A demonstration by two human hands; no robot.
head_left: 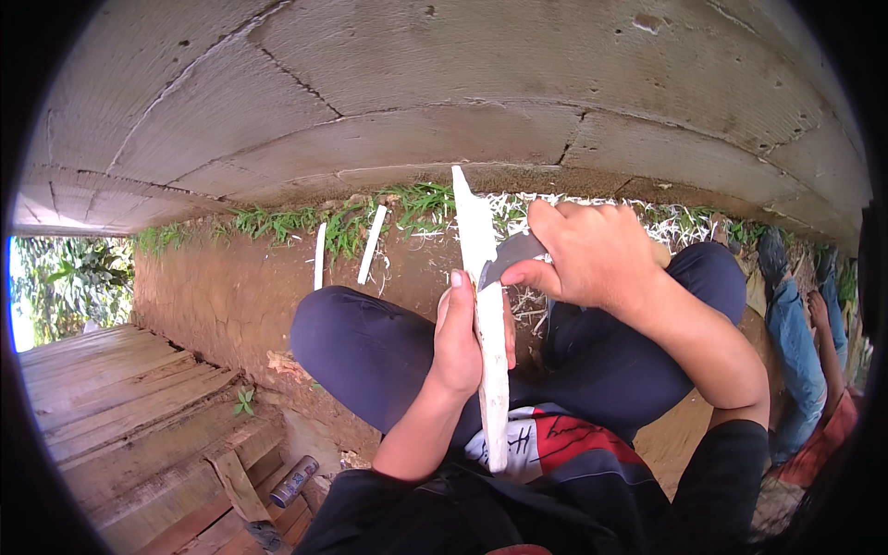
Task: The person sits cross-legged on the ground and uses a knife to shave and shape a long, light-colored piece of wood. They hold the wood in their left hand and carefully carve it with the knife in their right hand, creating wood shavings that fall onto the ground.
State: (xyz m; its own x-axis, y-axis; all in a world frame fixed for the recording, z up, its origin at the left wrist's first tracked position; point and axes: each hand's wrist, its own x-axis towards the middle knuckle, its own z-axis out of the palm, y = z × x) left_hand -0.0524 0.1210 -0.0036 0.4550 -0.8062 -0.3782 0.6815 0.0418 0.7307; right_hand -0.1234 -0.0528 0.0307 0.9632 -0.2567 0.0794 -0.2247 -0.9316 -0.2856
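My left hand point(457, 340) is closed around a long, pale whittled piece of wood point(494, 379), with the thumb lying along its near left side. The wood stands lengthwise before me, broad toward the wall and narrowing toward my lap. In my right hand point(592, 252) is a knife with a broad, curved grey blade point(514, 255). Its edge rests against the right side of the wood, just beyond my left fingers. Most of the knife's handle is hidden in my fist; a light end shows by the wrist.
White shavings point(638, 218) litter the grass along the block wall point(435, 134). Two white strips point(372, 244) point(320, 255) lie left of the wood. Wooden planks point(120, 379) and a can point(294, 481) are at the lower left. Another person's jeans-clad leg point(794, 361) is at the right.
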